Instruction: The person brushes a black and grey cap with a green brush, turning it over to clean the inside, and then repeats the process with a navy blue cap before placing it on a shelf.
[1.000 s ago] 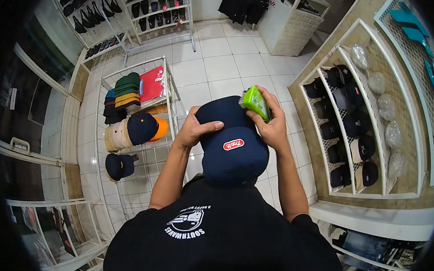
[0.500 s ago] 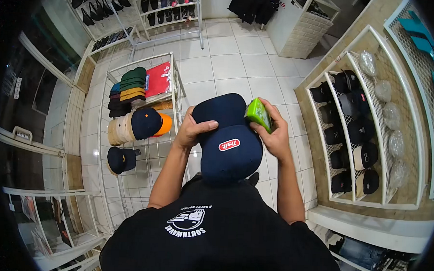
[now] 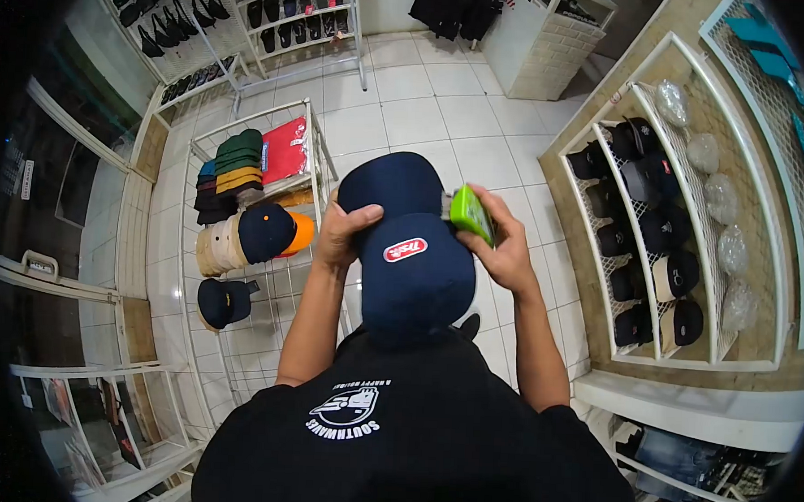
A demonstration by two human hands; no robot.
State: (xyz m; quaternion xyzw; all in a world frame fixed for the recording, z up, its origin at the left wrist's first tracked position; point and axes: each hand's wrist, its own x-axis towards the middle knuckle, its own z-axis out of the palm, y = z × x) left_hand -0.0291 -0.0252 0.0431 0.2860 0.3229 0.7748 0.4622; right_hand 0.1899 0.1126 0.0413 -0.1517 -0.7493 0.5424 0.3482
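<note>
A navy cap (image 3: 418, 283) with a red and white oval patch on its front is held up before my chest, its brim pointing away from me. My left hand (image 3: 342, 230) grips the cap's left side, the thumb lying over the brim near the crown. In my right hand (image 3: 507, 242) is a small bright-green brush (image 3: 473, 215), clasped between thumb and fingers. Its pale bristle-like edge faces the cap's right side, where brim and crown meet, and seems to touch it. The underside of the cap and most of my left fingers are hidden.
At the left stands a white wire rack (image 3: 310, 112) with folded shirts (image 3: 239, 161), a red packed shirt (image 3: 283, 154) and several caps (image 3: 265, 233). A wall shelf (image 3: 655, 204) at the right bears more caps and clear plastic bundles. Tiled floor (image 3: 414, 120) lies ahead.
The cap and both hands have shifted slightly left in view. The cap has tilted a little, its patch now lower-left to upper-right at a changed angle. Both hands keep their hold.
</note>
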